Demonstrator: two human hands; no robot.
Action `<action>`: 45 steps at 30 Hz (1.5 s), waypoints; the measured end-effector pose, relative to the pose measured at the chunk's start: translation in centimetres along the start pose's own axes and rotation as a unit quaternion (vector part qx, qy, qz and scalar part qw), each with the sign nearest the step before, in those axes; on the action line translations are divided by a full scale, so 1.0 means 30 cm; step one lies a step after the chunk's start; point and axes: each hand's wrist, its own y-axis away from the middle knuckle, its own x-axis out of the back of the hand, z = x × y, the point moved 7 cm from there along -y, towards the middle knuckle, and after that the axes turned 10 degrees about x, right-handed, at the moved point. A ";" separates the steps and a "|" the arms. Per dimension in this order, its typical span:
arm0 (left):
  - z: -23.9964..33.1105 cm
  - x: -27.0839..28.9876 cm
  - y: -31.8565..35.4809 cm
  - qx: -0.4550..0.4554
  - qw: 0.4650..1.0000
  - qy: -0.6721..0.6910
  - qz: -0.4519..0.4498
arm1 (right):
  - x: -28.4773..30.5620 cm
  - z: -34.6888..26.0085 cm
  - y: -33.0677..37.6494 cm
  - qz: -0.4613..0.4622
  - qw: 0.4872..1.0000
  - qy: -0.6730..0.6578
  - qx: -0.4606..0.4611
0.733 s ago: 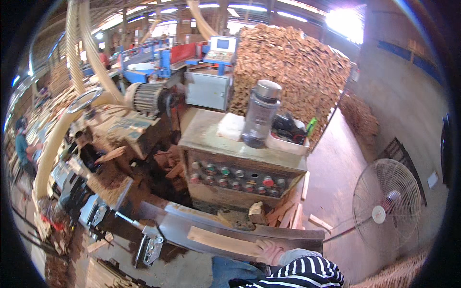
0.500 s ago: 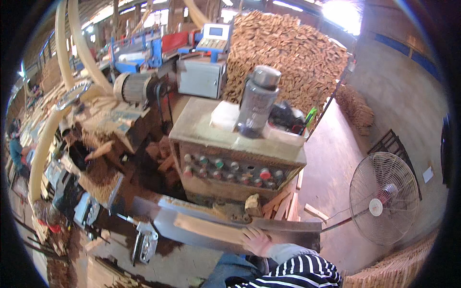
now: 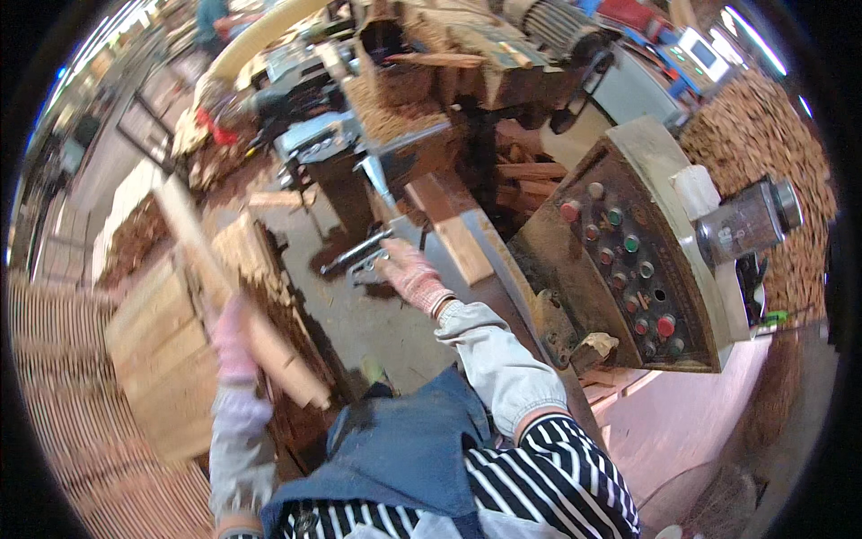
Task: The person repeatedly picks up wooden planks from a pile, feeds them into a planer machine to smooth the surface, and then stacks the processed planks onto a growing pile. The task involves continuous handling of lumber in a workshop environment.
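My left hand (image 3: 235, 343), in a pinkish glove, is closed around a long wooden strip (image 3: 280, 359), which slants over the timber stack and is smeared by motion. My right hand (image 3: 413, 277), gloved too, reaches over the machine's edge with its fingers stretched out against a metal bracket (image 3: 366, 268) with a rod. Beyond that hand, a wooden piece (image 3: 460, 244) lies on the machine's metal table (image 3: 501, 260), its far part darker.
A control box (image 3: 620, 260) with several coloured buttons stands at the right, bearing a dark bottle (image 3: 741, 225). Stacked boards (image 3: 157, 359) rise at my left, beside rows of thin slats (image 3: 67, 386). A motor (image 3: 561, 27) sits at the back.
The view has swung left and down. My right hand has gone from the board on the machine table to the metal bracket. My left hand has come into view with a wooden strip.
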 end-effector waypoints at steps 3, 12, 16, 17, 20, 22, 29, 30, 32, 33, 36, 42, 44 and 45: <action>-0.261 -0.078 -0.029 -0.055 0.990 -0.122 -0.035 | -0.073 -0.502 0.139 -0.201 0.933 -0.296 -0.040; -0.139 -0.284 0.428 -0.109 0.974 -0.200 -0.017 | 0.435 -0.104 1.043 0.002 0.959 0.226 -0.172; -0.017 0.571 0.457 -0.081 0.869 -0.182 0.452 | 0.467 0.060 1.430 -0.071 0.885 0.351 -0.299; -0.013 0.737 0.518 -0.032 0.821 -0.168 0.544 | 0.464 0.070 1.451 -0.054 0.881 0.379 -0.277; -0.019 0.942 0.684 0.174 0.719 -0.154 0.655 | 0.461 0.067 1.374 -0.029 0.864 0.416 -0.281; -0.006 1.032 0.616 0.177 0.724 -0.390 0.540 | 0.463 0.088 1.250 0.057 0.878 0.434 -0.191; -0.067 1.175 0.485 0.217 0.740 -0.537 0.342 | 0.408 0.252 0.588 0.268 0.854 0.445 -0.042; -0.068 1.241 0.535 0.205 0.773 -0.437 0.412 | 0.371 0.162 0.437 0.232 0.885 0.400 -0.052; -0.090 1.323 0.558 0.165 0.831 -0.203 0.490 | 0.347 0.101 0.277 0.209 0.910 0.355 -0.051; -0.102 1.361 0.566 0.139 0.846 -0.095 0.507 | 0.328 0.093 0.244 0.197 0.916 0.347 -0.044; -0.108 1.416 0.584 0.092 0.864 0.111 0.483 | 0.253 0.053 0.282 0.161 0.937 0.310 -0.007; -0.023 1.172 0.500 0.155 0.840 -0.016 0.520 | 0.295 0.064 0.855 0.046 0.925 0.365 -0.094; -0.020 1.125 0.433 0.171 0.824 -0.039 0.539 | 0.320 0.087 1.034 0.003 0.910 0.396 -0.126; -0.039 1.060 0.398 0.166 0.825 0.034 0.540 | 0.330 0.104 1.118 -0.018 0.898 0.416 -0.143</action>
